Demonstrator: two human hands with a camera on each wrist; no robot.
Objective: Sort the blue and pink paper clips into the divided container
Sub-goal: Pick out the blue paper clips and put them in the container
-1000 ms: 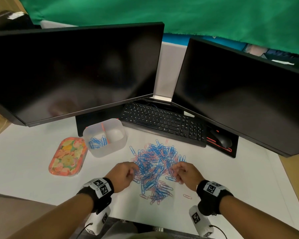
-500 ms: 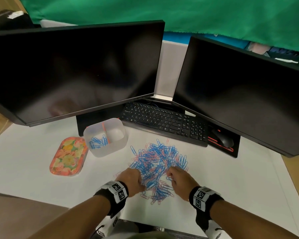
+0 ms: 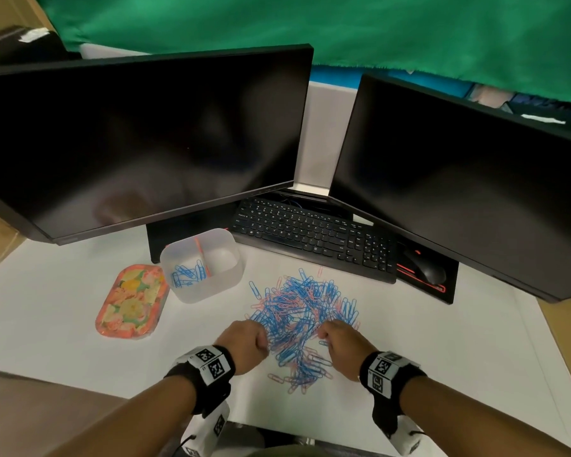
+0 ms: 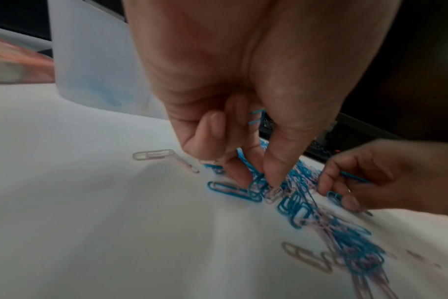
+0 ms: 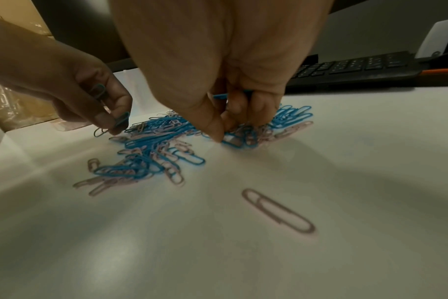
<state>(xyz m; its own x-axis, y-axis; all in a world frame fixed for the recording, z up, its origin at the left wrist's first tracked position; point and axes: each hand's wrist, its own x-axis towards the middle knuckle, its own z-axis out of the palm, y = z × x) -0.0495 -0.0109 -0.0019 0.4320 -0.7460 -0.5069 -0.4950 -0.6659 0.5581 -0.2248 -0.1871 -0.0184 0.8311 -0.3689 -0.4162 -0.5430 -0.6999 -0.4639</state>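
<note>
A heap of blue and pink paper clips [image 3: 300, 318] lies on the white desk. The translucent divided container [image 3: 225, 275] stands to its upper left, with blue clips [image 3: 185, 275] in the left compartment and nothing visible in the right one. My left hand [image 3: 261, 343] works at the heap's left edge. It keeps blue clips [image 4: 256, 117] in its curled fingers while thumb and forefinger pinch another [image 4: 256, 182]. My right hand [image 3: 322, 334] works at the right edge, gripping a blue clip [image 5: 225, 96] as its fingertips dig into the heap [image 5: 166, 137].
A floral tin [image 3: 132, 301] lies left of the container. The black keyboard [image 3: 310, 235] and the mouse [image 3: 426, 268] sit behind the heap, under two dark monitors [image 3: 139, 143]. A lone pink clip [image 5: 276, 210] lies nearer to me on the right.
Both hands have stayed at the heap's near edge. They drew in closer to each other and shifted slightly while picking at clips. The container looks unchanged.
</note>
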